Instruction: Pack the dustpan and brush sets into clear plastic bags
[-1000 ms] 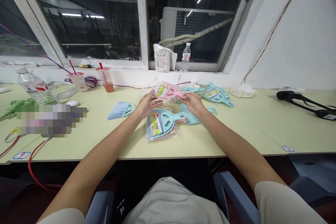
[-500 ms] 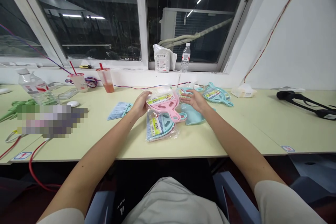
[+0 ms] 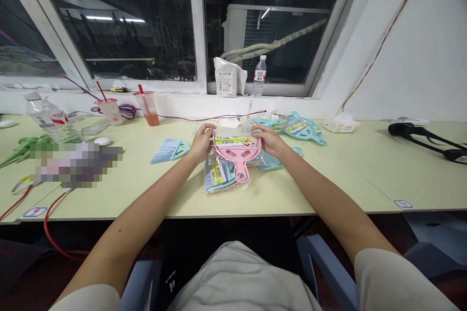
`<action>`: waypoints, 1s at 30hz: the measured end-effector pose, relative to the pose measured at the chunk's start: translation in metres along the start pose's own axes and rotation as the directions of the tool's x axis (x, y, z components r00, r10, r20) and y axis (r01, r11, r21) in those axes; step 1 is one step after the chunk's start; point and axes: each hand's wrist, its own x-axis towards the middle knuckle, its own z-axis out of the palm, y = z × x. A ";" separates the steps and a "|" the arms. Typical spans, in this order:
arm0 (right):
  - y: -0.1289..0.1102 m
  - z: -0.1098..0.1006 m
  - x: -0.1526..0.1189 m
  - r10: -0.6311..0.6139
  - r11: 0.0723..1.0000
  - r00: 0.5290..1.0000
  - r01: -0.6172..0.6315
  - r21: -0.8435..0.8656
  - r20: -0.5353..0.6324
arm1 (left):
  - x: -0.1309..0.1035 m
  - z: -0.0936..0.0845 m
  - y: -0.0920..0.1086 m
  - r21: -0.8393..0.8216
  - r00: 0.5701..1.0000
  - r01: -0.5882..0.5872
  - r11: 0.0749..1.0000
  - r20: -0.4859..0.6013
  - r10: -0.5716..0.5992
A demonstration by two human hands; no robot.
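Note:
A pink dustpan and brush set (image 3: 240,153) in a clear bag is held up between my hands, its handle pointing toward me. My left hand (image 3: 203,142) grips the left edge of the bag, and my right hand (image 3: 269,139) pinches the right edge. Beneath it lies a bagged blue dustpan and brush set (image 3: 218,176), partly covered. Left of my left hand is a loose blue brush (image 3: 168,150). A loose blue dustpan (image 3: 272,161) lies partly hidden under my right hand.
More bagged blue sets (image 3: 304,129) lie at the back right. Two drink cups (image 3: 149,109) and a large bottle (image 3: 49,116) stand at the left. A tissue pack (image 3: 341,123) and a black strap-like device (image 3: 430,143) are on the right. A water bottle (image 3: 259,77) stands on the sill.
My right hand has closed on the right edge of the pink set's bag. The set has turned squarer to me and moved slightly right, its handle now nearer me.

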 end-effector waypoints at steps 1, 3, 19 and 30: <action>0.000 0.000 0.001 0.000 1.000 1.000 0.001 0.005 -0.009 | 0.001 -0.001 -0.001 0.006 1.000 -0.003 1.000 -0.013 0.003; -0.001 0.000 0.000 0.011 1.000 1.000 -0.011 0.019 -0.012 | 0.004 -0.003 -0.002 0.003 0.999 -0.008 1.000 -0.034 0.008; 0.000 0.011 -0.005 -0.073 0.989 0.995 0.064 -0.137 -0.064 | 0.007 -0.008 -0.004 0.111 0.994 0.057 0.992 -0.099 -0.046; -0.004 0.010 -0.006 -0.304 0.830 0.953 0.262 -0.492 -0.005 | 0.004 -0.005 -0.006 0.147 0.992 -0.121 0.982 -0.013 0.124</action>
